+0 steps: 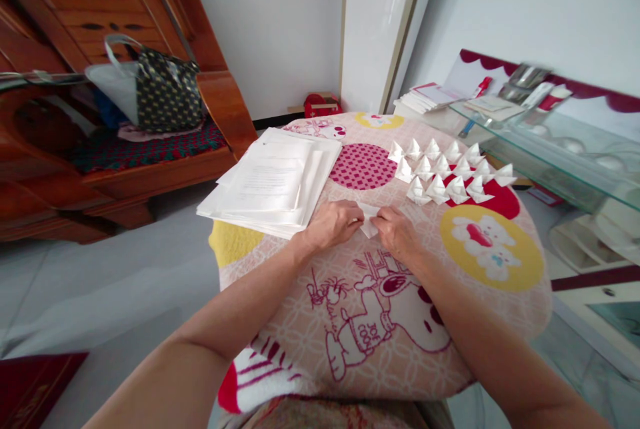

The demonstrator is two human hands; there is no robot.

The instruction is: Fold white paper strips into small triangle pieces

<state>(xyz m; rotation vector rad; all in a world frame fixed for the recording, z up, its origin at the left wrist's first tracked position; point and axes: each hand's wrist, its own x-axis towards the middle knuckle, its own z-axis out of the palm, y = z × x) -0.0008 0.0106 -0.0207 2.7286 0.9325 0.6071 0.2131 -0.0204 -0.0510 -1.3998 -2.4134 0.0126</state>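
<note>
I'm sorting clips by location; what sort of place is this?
Probably a home's living room: a carved reddish-brown wooden seat, a rounded pink cartoon-print tablecloth and a clear glass shelf suggest it.

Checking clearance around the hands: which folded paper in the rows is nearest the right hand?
The leftmost folded piece in the front row; it sits just beyond the right hand, while the others lie farther back or right.

"JOE COOL" [367, 330] on tablecloth [313, 326], page [273, 176] print illegible
</note>
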